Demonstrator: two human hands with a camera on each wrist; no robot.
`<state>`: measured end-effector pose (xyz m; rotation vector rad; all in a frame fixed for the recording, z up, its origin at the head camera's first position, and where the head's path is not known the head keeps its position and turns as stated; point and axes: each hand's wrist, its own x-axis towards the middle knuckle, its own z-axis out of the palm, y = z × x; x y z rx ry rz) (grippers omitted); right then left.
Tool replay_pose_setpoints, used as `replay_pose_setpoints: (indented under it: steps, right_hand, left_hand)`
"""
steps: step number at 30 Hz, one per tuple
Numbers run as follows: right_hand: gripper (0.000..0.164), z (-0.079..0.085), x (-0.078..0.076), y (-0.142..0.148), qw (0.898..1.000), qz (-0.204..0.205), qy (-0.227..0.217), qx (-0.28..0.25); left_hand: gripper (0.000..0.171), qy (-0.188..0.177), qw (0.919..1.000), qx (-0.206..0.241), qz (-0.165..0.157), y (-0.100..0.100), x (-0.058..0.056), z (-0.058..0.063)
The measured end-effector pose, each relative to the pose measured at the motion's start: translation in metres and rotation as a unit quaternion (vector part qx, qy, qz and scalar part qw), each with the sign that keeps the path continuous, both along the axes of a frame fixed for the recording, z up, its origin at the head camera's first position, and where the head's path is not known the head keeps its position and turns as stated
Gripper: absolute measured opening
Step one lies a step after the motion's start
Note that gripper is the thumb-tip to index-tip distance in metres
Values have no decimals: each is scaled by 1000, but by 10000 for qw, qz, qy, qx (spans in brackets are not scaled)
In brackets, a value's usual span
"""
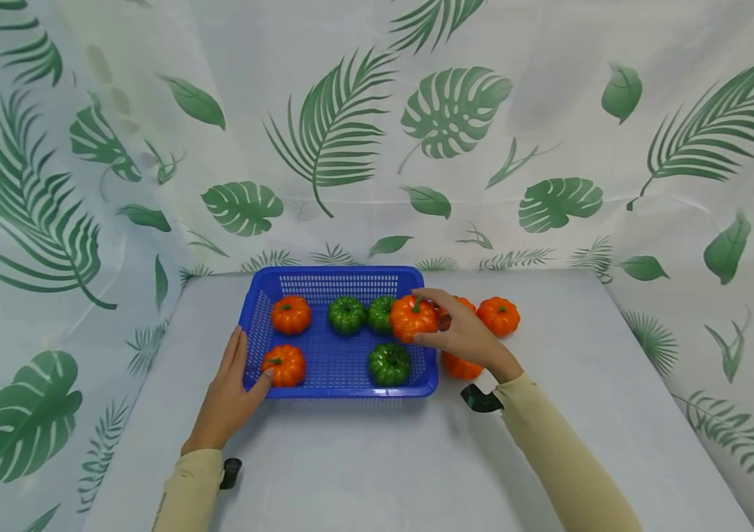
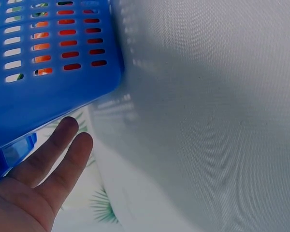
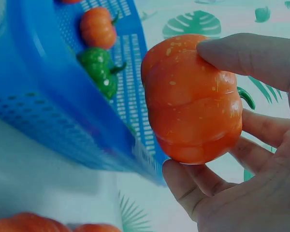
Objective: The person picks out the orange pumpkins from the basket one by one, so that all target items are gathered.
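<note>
- Head: right hand grips an orange pumpkin by the blue basket's right rim, partly hiding a green pumpkin and outer orange pumpkins.
- Left wrist: left hand cropped, fingers straight; slots half-mask the basket's contents.
- Right wrist: outer pumpkins cut off below.

Smooth plastic was seen in the blue basket, and a glossy skin on the held pumpkin. The bench was topped with a matt, finely grained surface; beyond its far edge, smooth, creased sheeting was hung.
</note>
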<state>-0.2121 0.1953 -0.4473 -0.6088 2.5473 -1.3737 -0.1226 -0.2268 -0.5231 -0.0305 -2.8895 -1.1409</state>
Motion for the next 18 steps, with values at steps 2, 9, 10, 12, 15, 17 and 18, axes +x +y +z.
replay_pose_setpoints:
  steps: [2,9,10,12,15,17,18]
  right_hand:
    - [78,0,1,4,10000,-70,12,52]
    - [78,0,7,21,9996,-288,-42,7]
    - [78,-1,8,23,9995,-322,-59,12]
    - [77,-2,10,29,9992,-400,-93,7]
    - [76,-4,12,38,9986,-526,-92,67]
    - [75,-4,15,44,9980,-621,-90,82]
    - [75,-5,17,47,9976,-677,-89,107]
  left_hand:
    - [93,0,10000,16,5,0,1,1]
    - [92,-30,10000,-14,-5,0,0,2]
    - [92,-19,10000,-25,-4,0,0,2]
    - [92,0,10000,-37,-4,0,0,1]
    - [92,5,10000,-28,-4,1,0,1]
    - [92,2,10000,-10,-9,1,0,1]
    - [92,-2,10000,2,-16,1,0,1]
